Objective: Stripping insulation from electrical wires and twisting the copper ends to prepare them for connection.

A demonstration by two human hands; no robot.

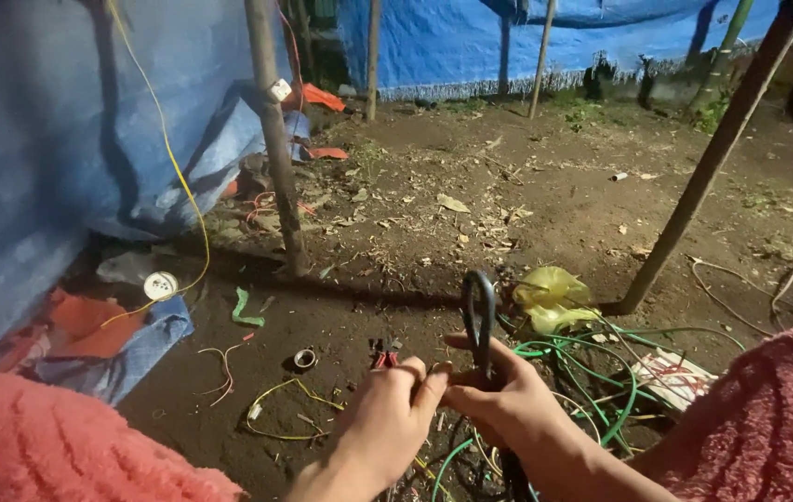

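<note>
Holding a thick black cable (480,316) bent into a narrow upright loop, your right hand (508,400) is clamped around its lower part, thumb stretched toward the left. Your left hand (387,418) sits just beside it, fingers curled together and pinching at something too small to make out, touching the right thumb. Both sleeves are fuzzy pink knit. Under your hands a tangle of green wires (592,372) spreads rightward over the dirt floor (471,232), near a flat white packet with red print (675,376) and a crumpled yellow plastic bag (550,297). To the left lie a thin yellow wire loop (275,409), a small tape roll (304,358) and red-handled pliers (383,354). Farther out the bare earth is open, bounded by wooden poles (275,139) and blue tarpaulin walls (43,139).
</note>
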